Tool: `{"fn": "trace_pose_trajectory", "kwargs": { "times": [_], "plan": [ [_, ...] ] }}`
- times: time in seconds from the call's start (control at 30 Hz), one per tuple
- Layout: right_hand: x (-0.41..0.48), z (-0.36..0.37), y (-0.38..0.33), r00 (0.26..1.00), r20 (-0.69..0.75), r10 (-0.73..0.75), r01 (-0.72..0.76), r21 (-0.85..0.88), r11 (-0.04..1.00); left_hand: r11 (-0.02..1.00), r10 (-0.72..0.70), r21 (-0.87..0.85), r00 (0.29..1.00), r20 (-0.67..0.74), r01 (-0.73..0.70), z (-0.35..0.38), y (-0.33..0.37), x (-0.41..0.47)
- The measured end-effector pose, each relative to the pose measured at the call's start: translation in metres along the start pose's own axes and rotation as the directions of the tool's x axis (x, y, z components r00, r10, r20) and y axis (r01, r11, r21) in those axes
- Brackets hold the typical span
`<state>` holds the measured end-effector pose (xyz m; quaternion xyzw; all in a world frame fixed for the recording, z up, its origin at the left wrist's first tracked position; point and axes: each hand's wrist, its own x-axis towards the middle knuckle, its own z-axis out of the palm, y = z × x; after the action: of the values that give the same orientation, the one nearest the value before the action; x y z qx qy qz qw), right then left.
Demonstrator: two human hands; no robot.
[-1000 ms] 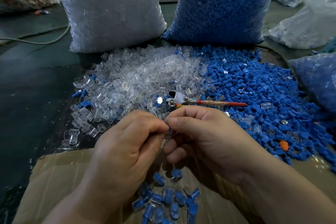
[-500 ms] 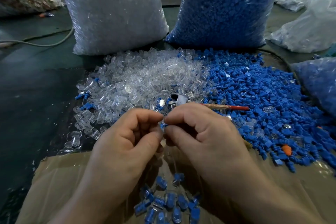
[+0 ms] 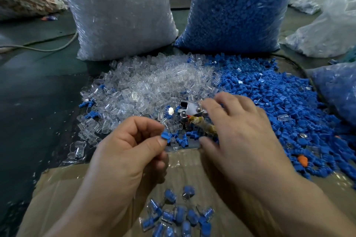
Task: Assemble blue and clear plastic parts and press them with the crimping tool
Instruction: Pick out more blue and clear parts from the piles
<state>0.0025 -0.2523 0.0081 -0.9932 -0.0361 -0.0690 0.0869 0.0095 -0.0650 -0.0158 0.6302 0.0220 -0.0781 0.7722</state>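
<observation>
My left hand [image 3: 133, 146] pinches a small joined part with a blue cap [image 3: 165, 135] between thumb and forefinger. My right hand [image 3: 237, 131] hovers with spread fingers over the crimping tool [image 3: 189, 110], whose metal head and taped handle lie where the two heaps meet; its fingers hold nothing. A heap of clear plastic parts [image 3: 146, 90] lies ahead on the left, a heap of blue parts [image 3: 279, 98] on the right. Several assembled blue-in-clear pieces [image 3: 177, 215] lie on the cardboard near me.
A big bag of clear parts [image 3: 119, 11] and a big bag of blue parts [image 3: 237, 9] stand behind the heaps. More plastic bags [image 3: 327, 25] sit at the right. A brown cardboard sheet [image 3: 57, 188] covers the near floor. A cable [image 3: 38, 48] runs at the left.
My hands have separated. The right hand let go of the part and moved forward over the crimping tool; the left hand keeps the part pinched.
</observation>
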Motion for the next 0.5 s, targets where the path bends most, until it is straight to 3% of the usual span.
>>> {"fn": "trace_pose_trajectory", "kwargs": {
  "times": [0.1,0.33,0.5],
  "plan": [
    [0.005,0.004,0.012,0.988,0.129,0.083,-0.065,-0.141,0.988,0.999,0.002,0.043,1.0,0.027,-0.003,-0.002,0.002,0.0],
    [0.014,0.006,0.019,0.99,0.119,0.073,-0.053,-0.167,0.985,0.998,-0.062,-0.009,0.998,0.028,0.063,-0.001,0.004,-0.001],
    [0.015,0.003,0.02,0.998,0.03,0.055,-0.051,-0.1,0.994,0.996,-0.082,-0.028,0.997,0.009,0.083,0.003,0.005,-0.002]
  ]
}}
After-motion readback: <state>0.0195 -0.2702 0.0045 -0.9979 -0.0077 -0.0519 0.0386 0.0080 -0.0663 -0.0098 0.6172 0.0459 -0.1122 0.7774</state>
